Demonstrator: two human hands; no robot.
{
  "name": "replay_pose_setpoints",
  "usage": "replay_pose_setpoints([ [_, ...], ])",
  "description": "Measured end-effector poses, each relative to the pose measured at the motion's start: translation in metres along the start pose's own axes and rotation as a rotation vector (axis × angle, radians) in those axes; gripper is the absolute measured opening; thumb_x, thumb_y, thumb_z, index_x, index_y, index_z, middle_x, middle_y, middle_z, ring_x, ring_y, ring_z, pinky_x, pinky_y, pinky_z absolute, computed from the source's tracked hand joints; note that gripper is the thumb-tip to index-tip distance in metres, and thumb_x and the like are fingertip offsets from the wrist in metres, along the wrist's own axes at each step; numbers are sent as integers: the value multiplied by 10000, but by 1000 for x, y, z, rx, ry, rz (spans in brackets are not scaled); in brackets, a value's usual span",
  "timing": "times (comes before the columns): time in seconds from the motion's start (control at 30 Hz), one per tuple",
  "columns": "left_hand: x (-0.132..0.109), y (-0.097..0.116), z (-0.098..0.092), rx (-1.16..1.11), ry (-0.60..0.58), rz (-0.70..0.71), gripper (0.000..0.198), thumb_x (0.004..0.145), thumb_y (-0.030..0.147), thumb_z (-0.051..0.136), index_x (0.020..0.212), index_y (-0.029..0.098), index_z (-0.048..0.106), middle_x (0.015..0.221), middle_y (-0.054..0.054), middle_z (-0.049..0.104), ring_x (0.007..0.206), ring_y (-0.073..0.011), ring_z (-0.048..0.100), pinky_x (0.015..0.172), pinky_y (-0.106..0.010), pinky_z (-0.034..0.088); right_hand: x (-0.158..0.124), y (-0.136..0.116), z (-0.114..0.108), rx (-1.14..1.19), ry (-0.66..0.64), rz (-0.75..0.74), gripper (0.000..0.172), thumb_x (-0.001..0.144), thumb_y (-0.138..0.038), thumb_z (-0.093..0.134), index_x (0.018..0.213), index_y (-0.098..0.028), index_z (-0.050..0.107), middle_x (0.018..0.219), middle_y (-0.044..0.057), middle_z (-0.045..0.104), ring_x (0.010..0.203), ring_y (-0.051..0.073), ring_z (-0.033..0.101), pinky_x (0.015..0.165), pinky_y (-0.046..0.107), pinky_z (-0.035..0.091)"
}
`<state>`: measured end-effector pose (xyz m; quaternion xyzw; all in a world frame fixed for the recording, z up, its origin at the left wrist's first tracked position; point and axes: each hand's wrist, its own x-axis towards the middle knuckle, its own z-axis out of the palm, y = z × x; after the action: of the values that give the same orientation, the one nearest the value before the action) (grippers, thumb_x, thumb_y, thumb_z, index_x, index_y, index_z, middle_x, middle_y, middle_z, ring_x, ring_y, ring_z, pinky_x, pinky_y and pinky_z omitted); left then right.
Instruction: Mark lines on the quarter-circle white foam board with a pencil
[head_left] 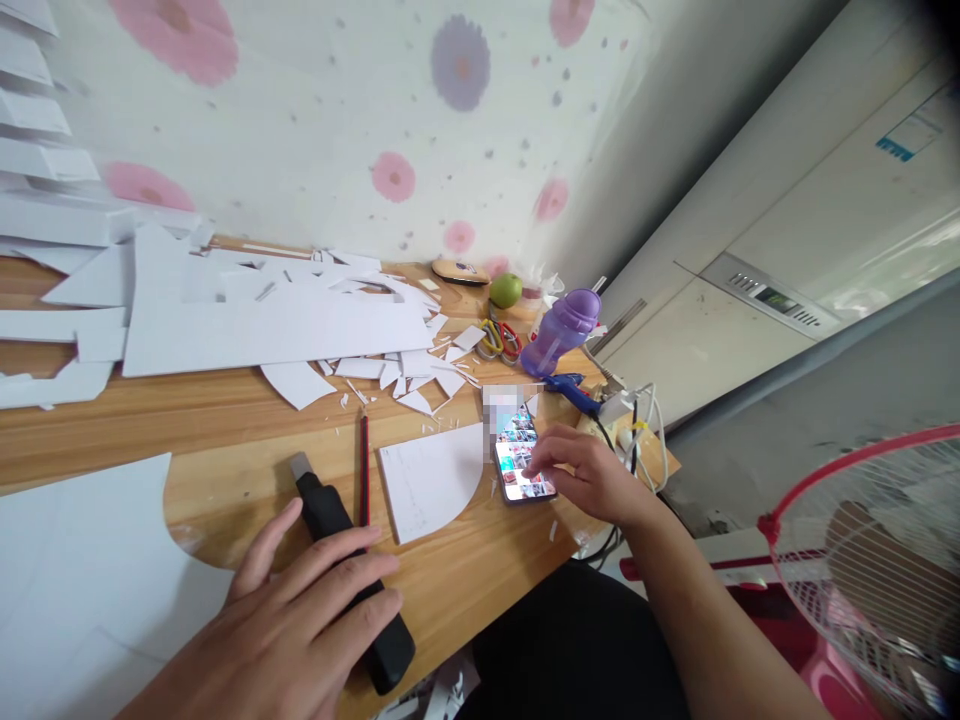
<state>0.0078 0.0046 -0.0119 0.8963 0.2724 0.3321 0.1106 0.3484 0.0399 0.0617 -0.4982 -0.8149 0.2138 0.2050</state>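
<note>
My left hand (300,620) lies flat with fingers spread over a black utility knife (330,520) on the wooden table (225,420). A red-and-black pencil (364,465) lies just right of the knife. Beside the pencil sits a white card piece (427,480) with one curved edge. My right hand (581,470) rests beside a lit phone (521,455), with a fingertip touching its screen and the other fingers loosely curled.
White card sheets (262,325) and small offcuts cover the table's far side, and a large sheet (75,580) lies near left. A purple bottle (559,330), green fruit (505,290), blue glue gun (570,388) and cables (637,430) crowd the right end. A red fan (870,560) stands at right.
</note>
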Motion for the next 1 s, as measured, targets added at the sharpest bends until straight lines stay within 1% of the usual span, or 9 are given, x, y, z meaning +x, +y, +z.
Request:
replay_pose_setpoints([
  [0.07,-1,0,1,17,6,13,292,878,262,487,1077,355,679,1117,72,729,1142,-175,578,1235,-408,-10,-2,4,-1,-10,89,31,212,844,-87,513,855,-183,702,857,69,677,810,193,649,734,321,510],
  [0.17,-3,0,2,26,6,11,289,862,267,505,1075,361,676,1112,80,727,1143,-174,578,1237,-408,-6,-5,12,-2,-111,242,90,185,876,-128,507,901,-186,681,886,74,698,822,202,668,741,330,517],
  [0.27,-3,-1,3,16,7,2,281,883,286,496,1082,366,677,1114,83,726,1150,-170,578,1239,-404,0,-5,20,-1,-209,299,114,182,878,-149,501,955,-178,663,933,97,711,875,232,682,780,361,529],
  [0.4,-2,-1,4,13,9,-6,261,909,331,493,1086,374,680,1120,88,731,1146,-164,584,1242,-395,-1,-3,23,0,-283,272,151,238,865,-143,484,1030,-159,654,1021,131,715,946,265,679,798,386,542],
  [0.53,-4,-2,4,2,18,-10,262,928,374,480,1093,386,683,1116,94,735,1131,-160,599,1244,-383,3,1,23,2,-352,225,145,293,865,-139,474,1101,-141,646,1030,140,715,982,273,665,833,397,537],
  [0.6,-5,-3,3,25,7,-7,260,920,371,497,1105,389,679,1113,93,736,1125,-163,604,1245,-388,-2,3,23,3,-362,203,137,316,864,-134,469,1131,-138,638,1037,140,711,994,269,660,859,401,529],
  [0.77,-5,-4,3,44,-3,-4,262,911,381,510,1120,394,668,1121,91,730,1138,-168,599,1245,-389,5,7,24,5,-346,187,126,346,843,-106,471,1150,-164,620,1132,127,698,1049,262,635,905,410,508],
  [0.87,-4,-4,3,43,0,-4,258,908,376,507,1110,387,667,1120,91,728,1137,-166,597,1245,-394,4,9,23,5,-350,180,137,354,834,-95,472,1144,-174,622,1114,118,702,1050,259,631,893,401,508],
  [1.0,-3,-2,3,56,14,17,261,889,337,503,1086,367,671,1105,81,726,1135,-163,592,1242,-407,6,9,22,3,-353,174,155,318,840,-96,472,1102,-165,639,1070,119,710,992,252,648,833,368,516],
])
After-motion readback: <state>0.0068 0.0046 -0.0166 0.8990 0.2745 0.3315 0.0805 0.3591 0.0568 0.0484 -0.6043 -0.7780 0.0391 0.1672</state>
